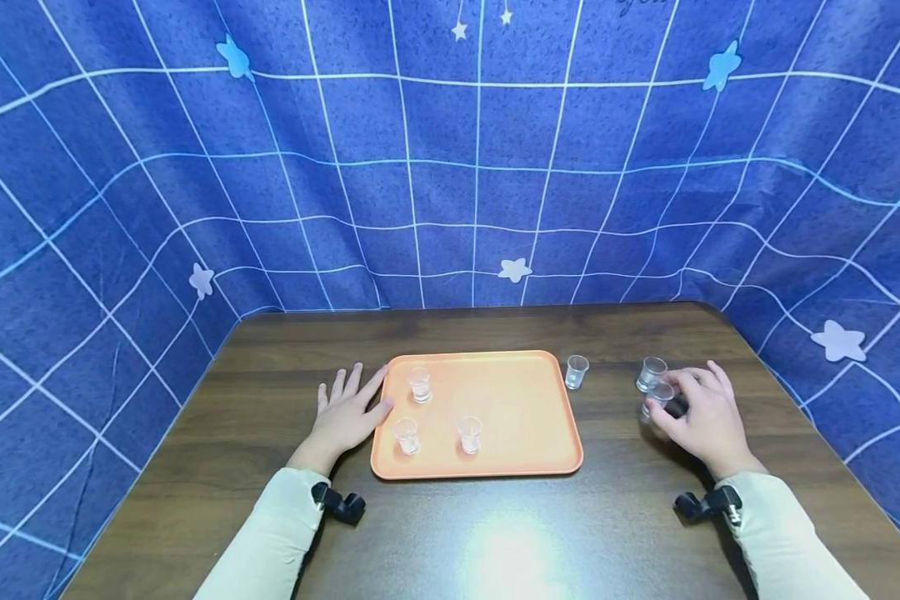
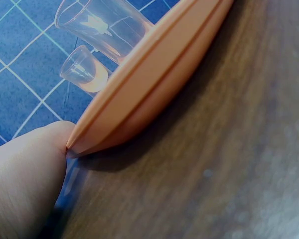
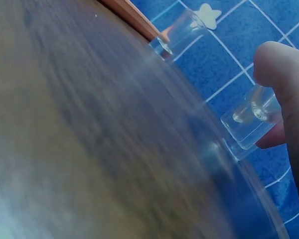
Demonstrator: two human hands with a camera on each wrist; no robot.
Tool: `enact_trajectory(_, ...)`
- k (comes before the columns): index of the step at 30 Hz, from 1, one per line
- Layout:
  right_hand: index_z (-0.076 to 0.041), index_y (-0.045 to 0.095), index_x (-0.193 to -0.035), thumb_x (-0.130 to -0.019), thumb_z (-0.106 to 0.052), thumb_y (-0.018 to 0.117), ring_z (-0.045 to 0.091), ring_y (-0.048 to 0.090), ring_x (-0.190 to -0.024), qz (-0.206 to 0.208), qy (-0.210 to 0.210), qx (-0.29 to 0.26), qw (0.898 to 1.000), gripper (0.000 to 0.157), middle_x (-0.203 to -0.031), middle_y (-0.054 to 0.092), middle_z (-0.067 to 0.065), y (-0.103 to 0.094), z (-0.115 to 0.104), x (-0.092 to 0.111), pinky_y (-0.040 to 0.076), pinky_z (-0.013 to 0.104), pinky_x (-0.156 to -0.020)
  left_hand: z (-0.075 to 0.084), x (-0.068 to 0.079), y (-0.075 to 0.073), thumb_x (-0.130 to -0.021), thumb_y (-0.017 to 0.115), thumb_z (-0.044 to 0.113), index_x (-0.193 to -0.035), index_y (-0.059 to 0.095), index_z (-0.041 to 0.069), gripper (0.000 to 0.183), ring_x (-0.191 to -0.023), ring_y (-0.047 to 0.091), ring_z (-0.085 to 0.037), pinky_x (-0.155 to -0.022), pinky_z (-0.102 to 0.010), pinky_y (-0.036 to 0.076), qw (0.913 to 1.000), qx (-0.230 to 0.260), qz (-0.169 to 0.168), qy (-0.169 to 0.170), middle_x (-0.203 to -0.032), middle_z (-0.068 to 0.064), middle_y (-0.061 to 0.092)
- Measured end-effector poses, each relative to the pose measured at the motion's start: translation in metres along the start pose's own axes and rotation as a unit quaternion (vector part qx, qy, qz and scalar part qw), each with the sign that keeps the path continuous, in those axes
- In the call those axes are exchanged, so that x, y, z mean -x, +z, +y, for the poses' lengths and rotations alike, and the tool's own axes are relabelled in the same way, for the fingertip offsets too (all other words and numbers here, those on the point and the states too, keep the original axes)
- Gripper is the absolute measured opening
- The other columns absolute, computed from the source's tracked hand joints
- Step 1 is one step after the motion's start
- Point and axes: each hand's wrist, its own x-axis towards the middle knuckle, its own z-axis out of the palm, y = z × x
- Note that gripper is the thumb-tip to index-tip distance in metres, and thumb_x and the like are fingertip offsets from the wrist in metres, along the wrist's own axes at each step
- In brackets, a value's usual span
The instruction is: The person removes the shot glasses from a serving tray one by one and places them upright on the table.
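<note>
Standing on the orange tray (image 1: pixel 525 417), in the head view, are three small glasses (image 1: pixel 420 384), all upright and well spaced, perhaps so that they do not knock together. The tray lies on the table (image 1: pixel 607 517), between both hands. The left hand (image 1: pixel 345 423) is at its left edge with the fingers straight and spread; it touches the rim and grips nothing — I suppose it serves to steady the tray. The right hand (image 1: pixel 708 417) has its fingers bent and pinches one glass (image 1: pixel 657 400), closing only as much as so slim a thing requires. Just behind it stands a second glass (image 1: pixel 652 374), and a lone glass (image 1: pixel 577 372) is just beside the tray's right edge. In the left wrist view, the thumb (image 2: pixel 27 174) meets the tray's edge with its tip, a light touch, which seems enough against sliding; two glasses show beyond this edge. In the right wrist view, the fingers (image 3: pixel 271 62) hold the pinched glass from two sides — likely the surer way for smooth walls. Whether its base rests on the table, I cannot tell.
</note>
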Motion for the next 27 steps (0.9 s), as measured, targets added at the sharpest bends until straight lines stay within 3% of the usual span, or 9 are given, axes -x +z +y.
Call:
enact_trajectory(9,-0.001,0.065,-0.093,-0.066,-0.027,0.077,0.038,0.057,-0.090,-0.012,0.001,0.002,1.000,0.040,-0.085,0.067,0.016,-0.005,0.007,0.005,0.024,0.052,-0.118,-0.002,0.000,0.001,-0.101,0.038,0.064,-0.161,0.024,0.037,0.067,-0.152,0.003,-0.048,-0.113,-0.072,-0.006,1.0000,0.003,0.002,0.001,-0.168,-0.019,0.013)
enact_trajectory(27,-0.003,0.066,-0.103,-0.069,-0.028,0.078,0.040,0.060,-0.097,-0.060,0.019,0.014,0.998,0.044,-0.097,0.070,0.018,-0.012,0.007,0.007,0.026,0.061,-0.113,-0.001,-0.001,0.001,-0.101,0.038,0.064,-0.162,0.023,0.037,0.067,-0.152,0.003,-0.048,-0.113,-0.072,-0.006,1.0000,-0.001,0.001,0.002,-0.168,-0.019,0.013)
